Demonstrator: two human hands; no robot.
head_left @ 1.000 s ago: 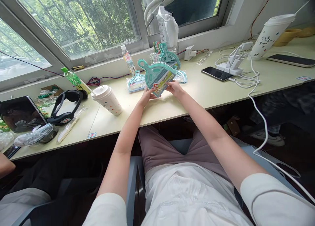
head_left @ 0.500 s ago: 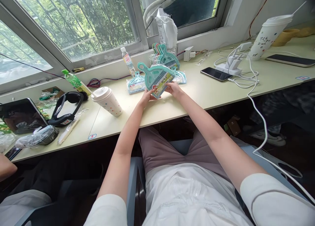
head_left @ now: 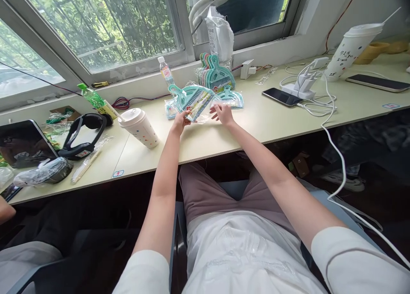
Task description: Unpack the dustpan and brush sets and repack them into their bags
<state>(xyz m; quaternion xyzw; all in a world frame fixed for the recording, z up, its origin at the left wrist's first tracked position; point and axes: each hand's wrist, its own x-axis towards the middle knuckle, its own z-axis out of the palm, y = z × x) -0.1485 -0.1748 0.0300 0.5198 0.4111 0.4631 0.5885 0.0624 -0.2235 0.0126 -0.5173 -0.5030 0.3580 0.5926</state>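
Note:
A turquoise mini dustpan and brush set (head_left: 198, 103) in clear plastic wrap is tilted above the desk, its handle pointing up and left. My left hand (head_left: 181, 120) is closed on its lower left corner. Just right of the set, my right hand (head_left: 223, 114) is open, fingers apart and close to the wrap; whether a fingertip touches it I cannot tell. Behind lie another wrapped turquoise set (head_left: 231, 99) and a partly hidden one (head_left: 171, 110). Several more dustpan sets (head_left: 219, 77) stand in a row against the wall.
Left of my arm stands a lidded paper cup (head_left: 141, 129), with headphones (head_left: 83, 138) and a tablet (head_left: 25, 142) beyond. A small bottle (head_left: 165, 72) is by the window. To the right are a phone (head_left: 282, 97), charger cables (head_left: 303, 82) and another cup (head_left: 349, 50). Another person's hand (head_left: 5, 211) shows at far left.
The held dustpan set has shifted left and turned, with my left hand going along. My right hand has let go of it, and its fingers have opened beside it.

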